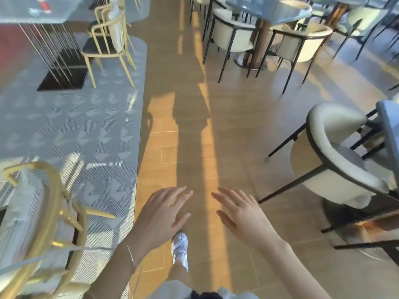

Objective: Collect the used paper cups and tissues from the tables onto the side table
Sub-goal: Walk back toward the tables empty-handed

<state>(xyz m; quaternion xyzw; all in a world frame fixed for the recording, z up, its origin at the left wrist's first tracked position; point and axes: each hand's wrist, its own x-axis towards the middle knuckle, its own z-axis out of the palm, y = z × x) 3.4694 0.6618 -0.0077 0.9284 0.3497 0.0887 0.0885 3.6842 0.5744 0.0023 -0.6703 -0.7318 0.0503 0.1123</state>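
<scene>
My left hand (160, 212) and right hand (241, 214) hover over the wooden floor (190, 147), fingers straight and spread, holding nothing. I see no paper cups or tissues within reach. Something red (44, 5) sits on the glass table (26, 17) far ahead-left, too blurred to name. Cups should be light and crushable, so I'd grip the wall gently; soft tissues I'd pinch.
</scene>
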